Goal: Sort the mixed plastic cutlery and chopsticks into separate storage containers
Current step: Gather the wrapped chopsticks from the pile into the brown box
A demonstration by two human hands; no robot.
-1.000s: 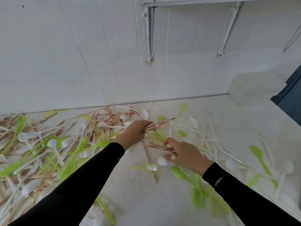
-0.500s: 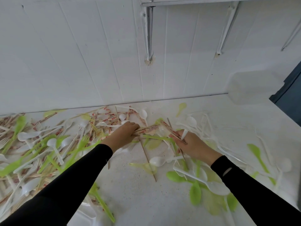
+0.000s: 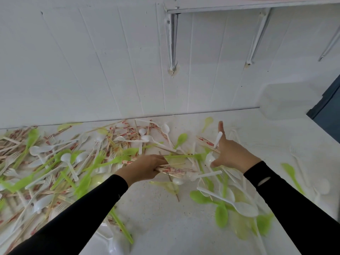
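Note:
Mixed cutlery covers the white table [image 3: 160,218]: white spoons, white forks, green spoons and paper-wrapped chopsticks, thickest in a pile [image 3: 55,162] at the left. My left hand [image 3: 145,168] grips a bundle of wrapped chopsticks [image 3: 176,171] that points right, low over the table. My right hand [image 3: 231,153] is to its right, thumb and index finger spread straight. A white spoon [image 3: 217,140] lies across that hand by the index finger, and more chopsticks [image 3: 204,141] run under it. The other fingers are hidden.
A translucent storage container [image 3: 281,100] stands at the back right against the white wall. Green and white spoons [image 3: 230,205] lie scattered at the near right. A white plastic piece [image 3: 112,242] shows at the bottom edge. A dark panel [image 3: 327,109] borders the right.
My right hand has moved right and away from me and has spread its fingers. My left hand has pulled its chopstick bundle nearer and lower. Loose spoons around them have shifted.

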